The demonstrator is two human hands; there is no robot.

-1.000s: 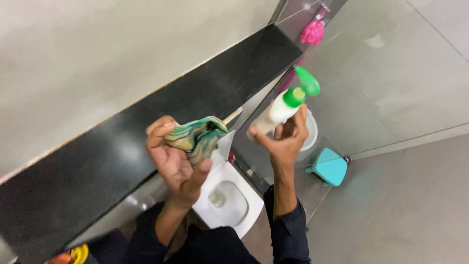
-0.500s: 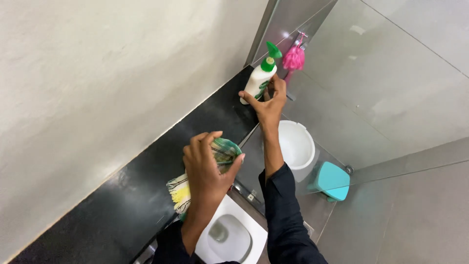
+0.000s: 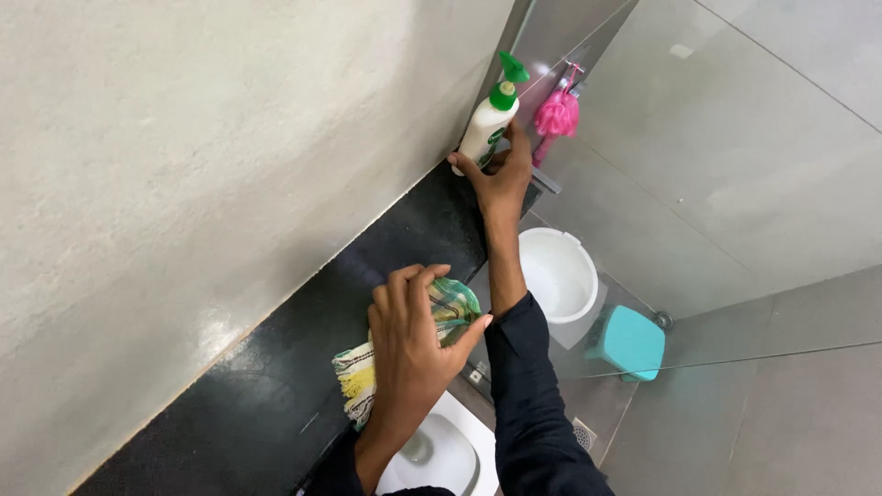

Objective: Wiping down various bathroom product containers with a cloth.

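**Cloth on the ledge, bottle at the corner**

Right now, from the head camera looking down: the left hand (image 3: 413, 344) lies flat on a striped cloth (image 3: 367, 372), fingers spread and curled over its top edge, thumb reaching out to the right. That cloth, green and white with a yellow fringe, is pressed onto the black ledge (image 3: 276, 404) that runs along the pale wall (image 3: 202, 165).

Further up the frame, the right hand (image 3: 501, 179) is stretched out at arm's length, its dark sleeve (image 3: 533, 395) crossing the middle of the shot. Its fingers are wrapped round the lower part of a white pump bottle (image 3: 487, 124) with a green pump top, gripping it closed. The bottle stands upright at the far end of the ledge, right in the corner against the wall.

Just beside the bottle, a pink bath sponge (image 3: 557, 115) hangs on the glass partition (image 3: 717, 184). Below, on the floor, a white bucket (image 3: 556, 274) sits near a small turquoise stool (image 3: 627, 342), close together. At the bottom edge, a white toilet bowl (image 3: 441, 450) shows beneath the left forearm.
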